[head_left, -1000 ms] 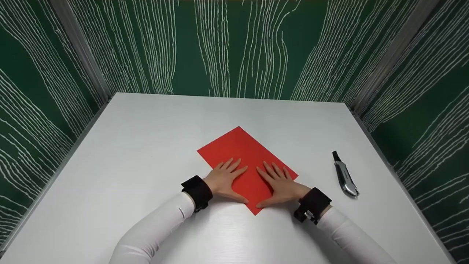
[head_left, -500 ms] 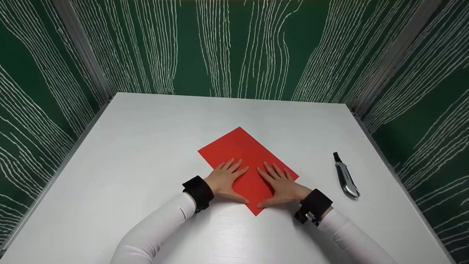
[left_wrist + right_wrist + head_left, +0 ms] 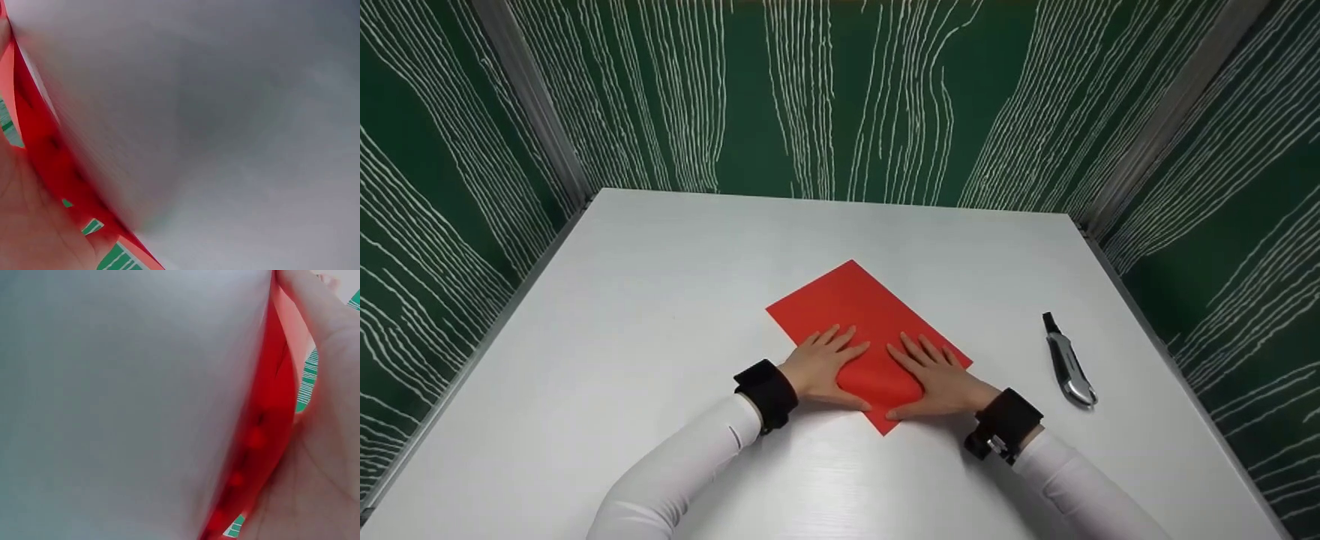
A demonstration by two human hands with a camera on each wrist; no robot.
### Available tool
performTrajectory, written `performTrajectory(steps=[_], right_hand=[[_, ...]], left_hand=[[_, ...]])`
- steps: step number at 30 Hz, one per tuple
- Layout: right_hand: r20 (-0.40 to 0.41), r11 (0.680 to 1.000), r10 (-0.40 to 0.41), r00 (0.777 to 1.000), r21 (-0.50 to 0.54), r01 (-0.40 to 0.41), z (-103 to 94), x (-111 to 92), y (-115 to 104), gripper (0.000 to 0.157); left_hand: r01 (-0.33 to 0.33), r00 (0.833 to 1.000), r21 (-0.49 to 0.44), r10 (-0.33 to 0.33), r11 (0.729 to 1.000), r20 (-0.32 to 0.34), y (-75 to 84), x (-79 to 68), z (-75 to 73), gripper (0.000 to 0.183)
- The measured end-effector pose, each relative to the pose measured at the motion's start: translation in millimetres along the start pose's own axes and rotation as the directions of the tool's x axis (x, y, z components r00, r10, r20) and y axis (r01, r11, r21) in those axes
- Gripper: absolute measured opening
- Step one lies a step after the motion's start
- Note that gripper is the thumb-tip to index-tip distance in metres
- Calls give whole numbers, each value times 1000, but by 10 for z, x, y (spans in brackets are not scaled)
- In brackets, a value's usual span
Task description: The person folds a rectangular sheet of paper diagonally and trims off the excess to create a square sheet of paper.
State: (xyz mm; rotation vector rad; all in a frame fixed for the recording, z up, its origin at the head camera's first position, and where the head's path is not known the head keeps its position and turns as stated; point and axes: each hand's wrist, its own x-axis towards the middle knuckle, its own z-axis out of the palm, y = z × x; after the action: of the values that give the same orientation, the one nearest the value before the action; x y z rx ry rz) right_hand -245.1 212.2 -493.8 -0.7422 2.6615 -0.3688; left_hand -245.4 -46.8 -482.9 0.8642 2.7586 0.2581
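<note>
A white table [image 3: 660,270] bears a cutter [image 3: 1069,363] right of outspread hands [image 3: 819,370] [image 3: 943,384] on red paper [image 3: 856,301]

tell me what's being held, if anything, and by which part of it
Nothing is gripped. The left hand and the right hand rest spread on the paper, the left over its left edge, the right over its near right edge.

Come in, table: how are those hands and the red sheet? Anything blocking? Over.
Left hand, right hand: fingers spread on the red sheet. Sheet bowed up between them. Utility knife lies apart to the right, seems out of the way.
</note>
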Motion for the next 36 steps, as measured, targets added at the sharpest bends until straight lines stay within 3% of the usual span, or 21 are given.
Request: performTrajectory(steps=[5,17,21,26,36], right_hand=[[-32,1000,-6,999,25,7,12,-4,38,104],[-85,985,-138,987,94,146,-65,-91,103,84],[-109,969,-202,973,120,215,-99,-117,127,76],[-177,946,-298,938,77,315,-102,-111,178,53],[-261,949,-292,920,45,313,-115,-59,160,35]], left_hand=[[13,1000,-2,-13,1000,-15,9,23,11,93],[28,999,-23,-28,999,-28,5,57,16,84],[36,999,-45,-36,998,-6,-6,66,3,84],[35,999,-71,-35,997,10,-23,69,11,87],[7,1000,-47,-7,999,13,-26,39,25,99]])
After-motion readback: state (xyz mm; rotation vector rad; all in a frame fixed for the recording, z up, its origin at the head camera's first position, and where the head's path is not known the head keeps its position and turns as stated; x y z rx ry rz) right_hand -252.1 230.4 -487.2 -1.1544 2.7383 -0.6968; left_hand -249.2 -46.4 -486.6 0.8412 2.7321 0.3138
